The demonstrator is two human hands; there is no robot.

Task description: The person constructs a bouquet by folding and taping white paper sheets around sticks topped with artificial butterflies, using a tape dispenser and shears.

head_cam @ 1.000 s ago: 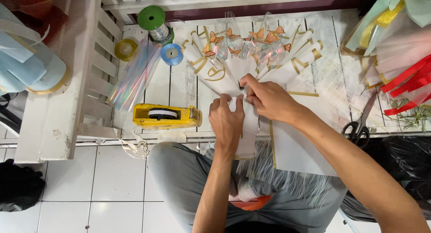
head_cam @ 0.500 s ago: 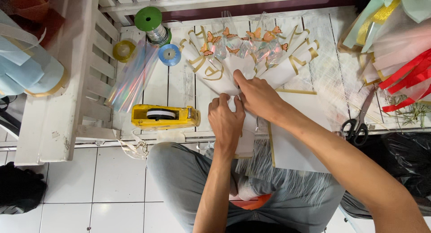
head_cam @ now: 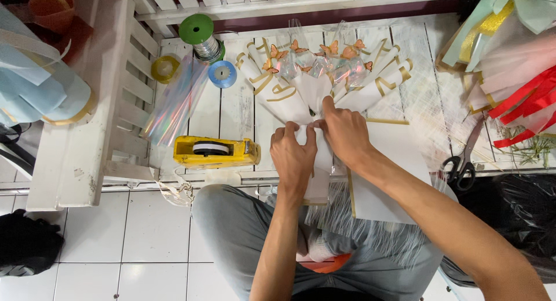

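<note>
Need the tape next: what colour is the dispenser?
Yellow dispenser, clearest in the head view.

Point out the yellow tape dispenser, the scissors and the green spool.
yellow tape dispenser (head_cam: 215, 152), head view, on the top of its body beside the tape roll.
scissors (head_cam: 461, 165), head view, on the black handles.
green spool (head_cam: 196, 29), head view, on its flat green top.

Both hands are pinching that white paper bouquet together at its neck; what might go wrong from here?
1. The left hand and right hand pinch the white wrapping of the bouquet; if either slips, the folds may spring open.
2. Squeezing hard could crease the paper or crush the orange butterflies in clear film above.
3. The yellow tape dispenser lies beside the left hand, so reaching for it likely means holding on with one hand.
</note>
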